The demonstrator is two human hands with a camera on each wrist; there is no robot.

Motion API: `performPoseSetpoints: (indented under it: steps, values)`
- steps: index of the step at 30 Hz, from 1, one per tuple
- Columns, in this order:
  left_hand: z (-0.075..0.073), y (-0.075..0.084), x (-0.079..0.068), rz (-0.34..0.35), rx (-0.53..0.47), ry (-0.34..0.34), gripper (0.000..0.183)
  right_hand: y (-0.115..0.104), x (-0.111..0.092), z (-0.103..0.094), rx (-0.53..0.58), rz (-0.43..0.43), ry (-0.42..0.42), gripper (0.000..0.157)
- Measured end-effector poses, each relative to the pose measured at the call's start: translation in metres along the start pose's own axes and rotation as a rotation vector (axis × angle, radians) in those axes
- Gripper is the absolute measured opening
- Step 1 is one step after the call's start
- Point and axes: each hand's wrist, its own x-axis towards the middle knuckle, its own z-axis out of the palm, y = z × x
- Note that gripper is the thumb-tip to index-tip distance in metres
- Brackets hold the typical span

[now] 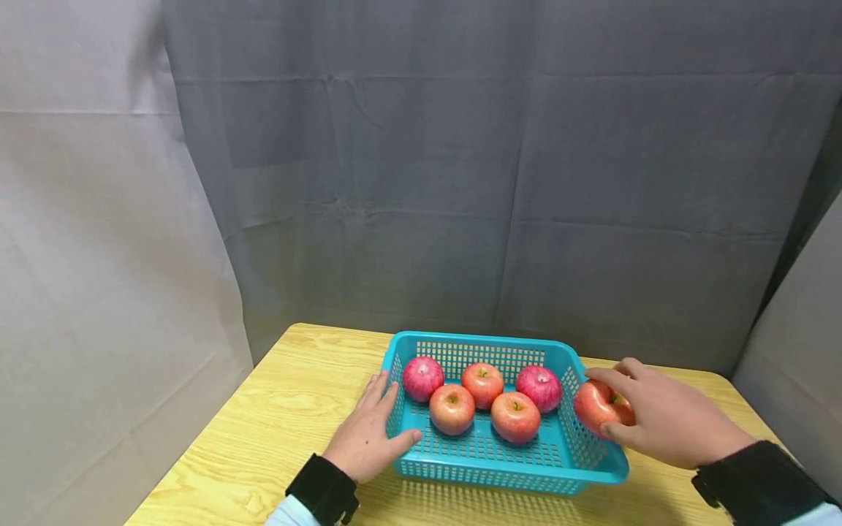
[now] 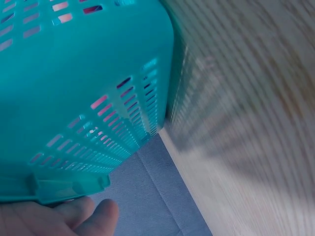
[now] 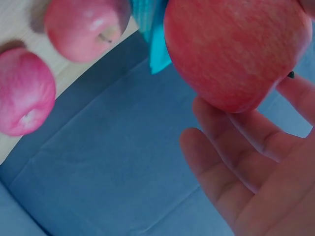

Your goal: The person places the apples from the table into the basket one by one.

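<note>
A turquoise plastic basket [image 1: 487, 475] with perforated walls stands on the table, and several red and pink apples [image 1: 515, 417] lie inside it. My right hand [image 1: 664, 413] grips a red apple [image 1: 597, 406] at the basket's right rim, thumb on the near side and fingers on the far side. This apple [image 3: 236, 49] fills the upper right of the right wrist view, fingertips against its underside. My left hand [image 1: 371, 431] touches the basket's left side with fairly straight fingers, its thumb reaching over the rim. Beneath the rim, the fingers [image 2: 101, 219] show in the left wrist view.
Beyond the basket, the right wrist view shows a red apple [image 3: 86, 29] and a pink apple [image 3: 27, 93] on the wood-grain table [image 1: 263, 431]. A grey cloth [image 1: 421, 183] hangs behind the table, with pale cloth [image 1: 99, 292] at the left.
</note>
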Motion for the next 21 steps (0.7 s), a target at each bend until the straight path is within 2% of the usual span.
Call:
performPoseSetpoints:
  steps: [6,15,21]
  values:
    - [-0.001,0.0,0.0,-0.004,-0.005,-0.004,0.093,-0.012,0.008,0.009,0.01,-0.045,-0.007,0.058]
    - [0.001,-0.001,0.001,-0.004,-0.001,-0.004,0.093,-0.022,0.019,0.028,0.063,-0.062,-0.112,0.061]
    - [0.001,-0.001,0.0,-0.004,-0.004,0.002,0.092,-0.024,0.023,0.043,0.071,-0.1,-0.157,0.056]
